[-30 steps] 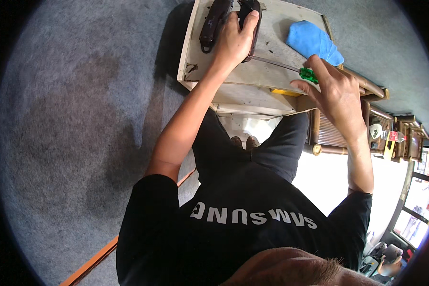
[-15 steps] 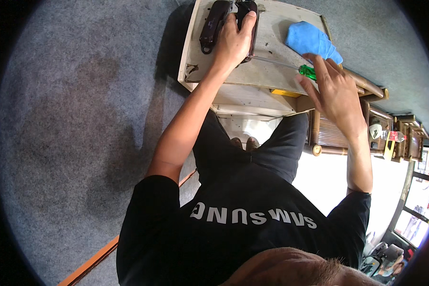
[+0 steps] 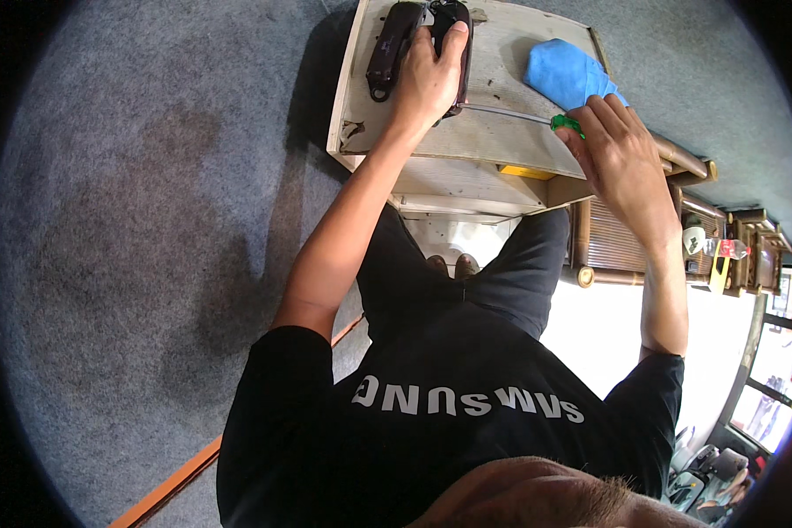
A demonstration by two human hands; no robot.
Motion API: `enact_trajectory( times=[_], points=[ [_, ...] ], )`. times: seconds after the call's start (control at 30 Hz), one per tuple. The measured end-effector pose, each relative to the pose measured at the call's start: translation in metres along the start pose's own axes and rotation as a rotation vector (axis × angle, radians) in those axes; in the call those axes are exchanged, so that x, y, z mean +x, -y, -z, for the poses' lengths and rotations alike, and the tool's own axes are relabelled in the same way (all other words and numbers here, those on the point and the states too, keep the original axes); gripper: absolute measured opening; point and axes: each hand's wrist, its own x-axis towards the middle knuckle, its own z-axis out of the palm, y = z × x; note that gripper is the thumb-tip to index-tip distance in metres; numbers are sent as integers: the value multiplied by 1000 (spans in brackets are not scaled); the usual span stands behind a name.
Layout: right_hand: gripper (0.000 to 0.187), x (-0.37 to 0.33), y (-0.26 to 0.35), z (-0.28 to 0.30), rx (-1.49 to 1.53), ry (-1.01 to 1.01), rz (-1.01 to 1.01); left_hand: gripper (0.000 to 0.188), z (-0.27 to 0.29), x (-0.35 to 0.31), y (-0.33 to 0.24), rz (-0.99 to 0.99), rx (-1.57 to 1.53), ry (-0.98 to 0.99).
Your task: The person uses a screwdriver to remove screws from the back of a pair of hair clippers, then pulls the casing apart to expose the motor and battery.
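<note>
- My left hand (image 3: 429, 84) grips the dark device (image 3: 465, 66), with the thumb lying along its right side and the fingers on its left, so much of it is covered.
- My right hand (image 3: 623, 154), off to the right of the dark device, has its thumb and fingers closed around the green handle of a screwdriver (image 3: 565, 126).
- The screwdriver's thin metal shaft runs leftward from that handle to the near end of the dark device; whether the tip sits in a screw there is too small for me to tell.
- Just left of the dark device lies a long dark shell (image 3: 393, 44), with a small loop at the end nearer me.
- Under the dark device is the pale, worn table (image 3: 519, 141), marked with small dark specks.
- Well to the right of the dark device, near my right fingers, a blue cloth (image 3: 559, 75) lies bunched up.
- Nearer me than the dark device, and to its right, a yellow object (image 3: 525, 172) shows below the tabletop.
- Farther right of the dark device, beyond the table's edge, stands a bamboo bench (image 3: 625, 242).
</note>
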Motion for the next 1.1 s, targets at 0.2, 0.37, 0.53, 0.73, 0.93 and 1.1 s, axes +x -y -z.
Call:
enact_trajectory(
  times=[0.2, 0.37, 0.53, 0.73, 0.93, 1.1],
  points=[
    [32, 0, 5, 7, 21, 164, -73, 68, 1, 1, 5, -21, -9, 6],
    [32, 2, 7, 4, 98, 8, -73, 70, -2, 11, 22, -134, 64, -62],
    [32, 2, 5, 5, -34, 117, -41, 74, -1, 8, 12, -103, 101, -57],
    [31, 1, 3, 2, 86, 102, -81, 74, -1, 11, 16, -133, 113, -44],
    [33, 2, -2, 0, -24, 32, 33, 75, -2, -6, -11, 82, 5, -2],
    [34, 1, 2, 3, 14, 182, -72, 75, -1, 9, 19, -114, 163, -80]
  ],
)
